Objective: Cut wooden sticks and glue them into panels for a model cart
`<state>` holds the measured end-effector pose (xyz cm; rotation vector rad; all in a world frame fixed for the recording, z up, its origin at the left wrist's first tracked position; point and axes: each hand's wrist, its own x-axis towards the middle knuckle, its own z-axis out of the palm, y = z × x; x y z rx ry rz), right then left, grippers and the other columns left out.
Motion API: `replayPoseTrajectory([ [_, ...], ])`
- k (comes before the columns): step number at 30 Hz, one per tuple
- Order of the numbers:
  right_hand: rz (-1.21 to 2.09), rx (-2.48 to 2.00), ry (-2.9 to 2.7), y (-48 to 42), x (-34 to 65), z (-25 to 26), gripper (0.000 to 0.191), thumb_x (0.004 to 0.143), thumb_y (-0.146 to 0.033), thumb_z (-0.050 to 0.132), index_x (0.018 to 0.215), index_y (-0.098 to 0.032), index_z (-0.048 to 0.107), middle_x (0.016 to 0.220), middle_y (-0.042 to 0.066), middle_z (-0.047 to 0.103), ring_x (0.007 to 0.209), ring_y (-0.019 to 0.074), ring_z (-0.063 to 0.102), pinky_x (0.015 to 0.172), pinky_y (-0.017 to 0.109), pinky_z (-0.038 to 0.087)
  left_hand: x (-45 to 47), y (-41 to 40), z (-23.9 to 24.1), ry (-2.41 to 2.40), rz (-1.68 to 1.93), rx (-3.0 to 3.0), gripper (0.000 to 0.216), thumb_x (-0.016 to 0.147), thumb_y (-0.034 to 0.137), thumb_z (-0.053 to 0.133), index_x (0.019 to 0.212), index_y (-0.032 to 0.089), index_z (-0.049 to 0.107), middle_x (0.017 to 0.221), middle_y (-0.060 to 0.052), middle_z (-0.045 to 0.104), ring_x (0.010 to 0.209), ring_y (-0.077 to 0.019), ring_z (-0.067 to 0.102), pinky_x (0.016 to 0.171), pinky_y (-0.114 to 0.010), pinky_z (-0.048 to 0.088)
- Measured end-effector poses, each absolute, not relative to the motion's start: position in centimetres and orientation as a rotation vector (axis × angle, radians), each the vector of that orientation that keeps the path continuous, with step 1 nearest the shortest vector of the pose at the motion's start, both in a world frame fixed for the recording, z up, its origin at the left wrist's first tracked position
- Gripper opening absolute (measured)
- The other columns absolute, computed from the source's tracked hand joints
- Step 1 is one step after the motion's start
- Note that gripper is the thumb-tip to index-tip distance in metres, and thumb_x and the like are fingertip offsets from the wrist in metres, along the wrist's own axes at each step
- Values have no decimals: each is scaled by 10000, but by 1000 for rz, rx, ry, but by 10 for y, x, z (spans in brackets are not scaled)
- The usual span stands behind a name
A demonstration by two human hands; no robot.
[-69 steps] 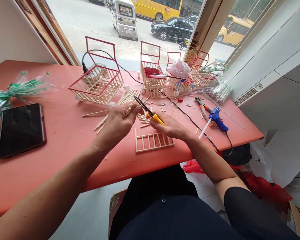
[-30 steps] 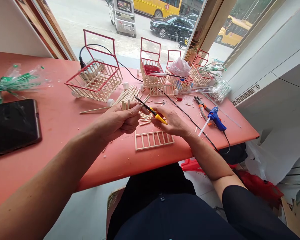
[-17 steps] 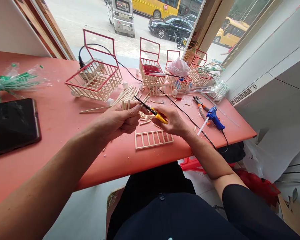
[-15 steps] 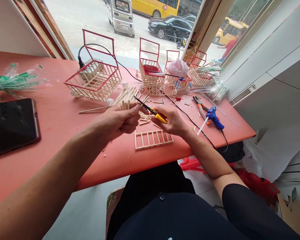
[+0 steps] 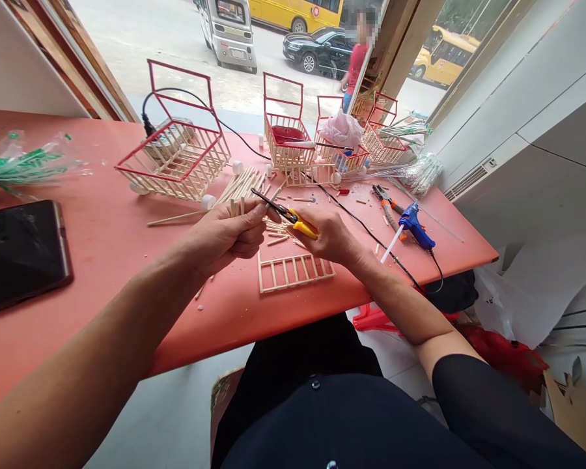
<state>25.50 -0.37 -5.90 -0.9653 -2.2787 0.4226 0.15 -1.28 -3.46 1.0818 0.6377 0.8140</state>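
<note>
Head view shows left fingers pinching short pale sticks and right fingers gripping a yellow-handled tool.

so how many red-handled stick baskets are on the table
4, left to right: the leftmost basket, the second basket, the third basket with a pink bundle, and the rightmost basket. Others may be hidden.

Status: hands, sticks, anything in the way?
Left hand pinching sticks. Right hand gripping cutters, close to left. Frame and glue gun nearby, not blocking.
</note>
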Motion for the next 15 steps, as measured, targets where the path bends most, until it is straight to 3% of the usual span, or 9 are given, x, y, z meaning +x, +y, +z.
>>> replayPoseTrajectory([
  [3, 383, -1018, -2289, 0, 256, -59, 334, 1153, -532, 582, 1045, -222, 643, 976, 77, 711, 875, 216, 569, 837, 342, 403, 8, -13, -38, 697, 914, 1177, 690, 734, 760, 1063, 826, 210, 657, 539, 127, 320, 481, -59, 216, 449, -188, 247],
  [6, 344, -1102, -2285, -1, 255, -60, 317, 1152, -511, 600, 1063, -214, 668, 1016, 96, 732, 902, 229, 587, 843, 341, 395, 15, -15, -43, 857, 1067, 1393, 513, 948, 668, 891, 872, 204, 685, 542, 75, 433, 495, -102, 362, 483, -218, 335],
  [10, 392, -1182, -2271, -4, 252, -64, 327, 1157, -519, 609, 1081, -210, 687, 1009, 85, 736, 891, 223, 584, 824, 326, 388, 18, -20, -45, 1152, 1163, 1639, 272, 1047, 419, 693, 895, 194, 715, 568, 55, 448, 502, -115, 367, 479, -240, 264],
  [15, 481, -1072, -2243, -2, 252, -68, 319, 1162, -500, 616, 1165, -200, 725, 1082, 105, 786, 975, 242, 653, 902, 331, 465, 20, -26, -39, 1082, 1149, 1612, 250, 1020, 376, 668, 826, 220, 651, 576, 64, 384, 502, -114, 313, 473, -255, 207],
])
